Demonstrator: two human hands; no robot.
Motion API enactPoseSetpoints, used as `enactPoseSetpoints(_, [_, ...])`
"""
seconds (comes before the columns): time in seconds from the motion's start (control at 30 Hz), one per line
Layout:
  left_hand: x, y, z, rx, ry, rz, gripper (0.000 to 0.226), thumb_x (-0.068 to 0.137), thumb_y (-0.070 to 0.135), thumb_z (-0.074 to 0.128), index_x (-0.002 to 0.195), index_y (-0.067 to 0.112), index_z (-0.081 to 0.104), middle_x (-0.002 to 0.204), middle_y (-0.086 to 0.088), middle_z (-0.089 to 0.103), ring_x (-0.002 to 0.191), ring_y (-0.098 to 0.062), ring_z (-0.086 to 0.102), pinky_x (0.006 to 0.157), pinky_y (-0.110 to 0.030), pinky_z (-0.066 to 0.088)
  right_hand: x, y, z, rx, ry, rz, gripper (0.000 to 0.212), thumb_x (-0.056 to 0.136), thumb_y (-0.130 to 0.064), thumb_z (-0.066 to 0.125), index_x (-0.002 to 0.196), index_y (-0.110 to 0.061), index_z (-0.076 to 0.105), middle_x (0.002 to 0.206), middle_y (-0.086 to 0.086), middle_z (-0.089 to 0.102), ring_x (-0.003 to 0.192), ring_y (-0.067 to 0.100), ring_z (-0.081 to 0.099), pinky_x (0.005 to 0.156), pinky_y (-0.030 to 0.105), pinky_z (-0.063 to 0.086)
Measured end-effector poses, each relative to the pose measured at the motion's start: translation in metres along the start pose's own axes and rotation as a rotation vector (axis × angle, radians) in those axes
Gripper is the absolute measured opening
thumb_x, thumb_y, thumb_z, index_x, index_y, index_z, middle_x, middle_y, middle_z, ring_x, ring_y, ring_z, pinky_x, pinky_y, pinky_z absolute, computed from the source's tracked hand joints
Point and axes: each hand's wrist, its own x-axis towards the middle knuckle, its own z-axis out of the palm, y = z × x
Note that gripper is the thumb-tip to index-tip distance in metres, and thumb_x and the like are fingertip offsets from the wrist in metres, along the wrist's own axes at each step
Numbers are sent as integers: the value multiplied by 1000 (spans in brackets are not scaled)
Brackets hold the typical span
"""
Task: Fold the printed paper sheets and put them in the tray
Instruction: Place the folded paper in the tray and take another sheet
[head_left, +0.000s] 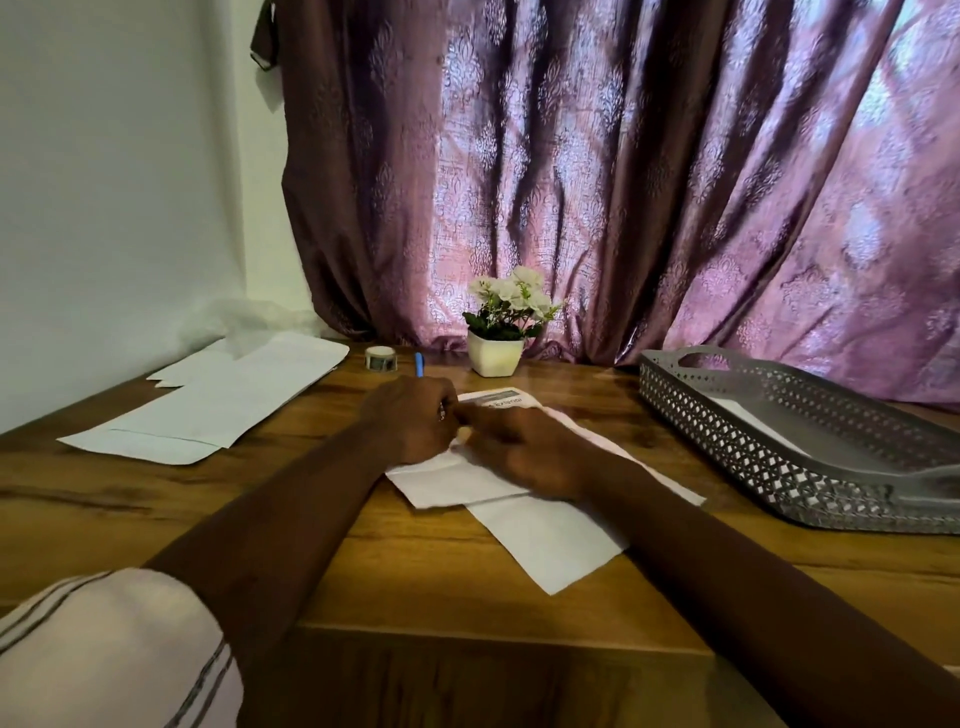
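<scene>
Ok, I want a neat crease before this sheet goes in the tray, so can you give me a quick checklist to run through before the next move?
1. Both hands on the sheet: ok. The left hand and right hand press on the printed paper sheet.
2. Sheet partly folded: ok, a flap lies over the lower layer.
3. Edges lined up: cannot tell, the hands cover the fold.
4. Tray within reach: ok, beside the right arm.
5. Room in the tray: ok, though a white sheet already lies inside.
6. Path to the tray clear: ok, only bare table between.
</scene>
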Motion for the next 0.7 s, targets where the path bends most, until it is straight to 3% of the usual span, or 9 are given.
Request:
enactPoseSetpoints(0.1, [1, 2, 0, 36, -19, 14, 11, 98, 35, 60, 106, 29, 64, 103, -2, 70, 94, -23, 62, 73, -33, 45, 10, -4, 13, -94, -173, 118, 82, 98, -76, 31, 165, -35, 11, 172, -2, 22, 156, 22, 26, 124, 37, 21])
enactPoseSetpoints(0.2, [0, -1, 1, 49, 11, 16, 15, 98, 44, 59, 100, 29, 63, 96, 2, 68, 88, -19, 61, 69, -32, 42, 19, 16, 8, -219, -200, 221, 88, 97, -79, 21, 166, -27, 9, 174, -2, 8, 160, 19, 10, 129, 40, 11])
enactPoseSetpoints(0.3, [0, -5, 0, 32, -11, -1, 42, 87, 72, 59, 92, 31, 62, 88, 7, 64, 85, -15, 61, 69, -34, 49, 20, 40, 6, -269, -170, 289, 78, 101, -72, 17, 166, -28, 12, 174, -5, 4, 161, 16, 3, 129, 40, 4])
enactPoseSetpoints(0.4, [-3, -5, -8, -77, -104, -20, 56, 70, 84, 65, 91, 32, 65, 93, 9, 65, 87, -9, 60, 77, -35, 55, 18, 49, 5, -226, -92, 279, 73, 104, -66, 25, 165, -25, 22, 173, -1, 16, 160, 21, 15, 128, 42, 13])
enactPoseSetpoints(0.5, [-6, -5, -24, -168, -90, 16, 48, 67, 73, 79, 87, 32, 66, 89, 15, 65, 82, -4, 58, 70, -29, 49, 16, 49, 4, -94, 42, 214, 61, 107, -52, 40, 159, -20, 37, 166, 4, 36, 152, 25, 35, 123, 39, 27])
enactPoseSetpoints(0.57, [-5, -5, -31, -127, 82, 98, 41, 70, 65, 83, 87, 31, 66, 82, 14, 67, 78, -9, 62, 68, -31, 49, 17, 53, 4, 195, 257, 157, 53, 104, -46, 52, 149, -19, 51, 151, 8, 55, 133, 25, 56, 109, 34, 45])
enactPoseSetpoints(0.63, [-3, -4, -32, -46, 295, 209, 36, 76, 60, 79, 92, 30, 67, 86, 12, 70, 78, -15, 64, 68, -33, 50, 16, 54, 0, 537, 455, 160, 47, 102, -42, 57, 142, -17, 57, 130, 2, 65, 113, 19, 63, 92, 21, 53])
enactPoseSetpoints(0.7, [-2, -4, -30, 49, 440, 365, 32, 82, 57, 73, 94, 28, 67, 88, 9, 71, 75, -20, 65, 62, -31, 48, 14, 53, -5, 755, 592, 193, 42, 105, -43, 54, 136, -17, 61, 123, 5, 70, 112, 24, 67, 95, 34, 57])
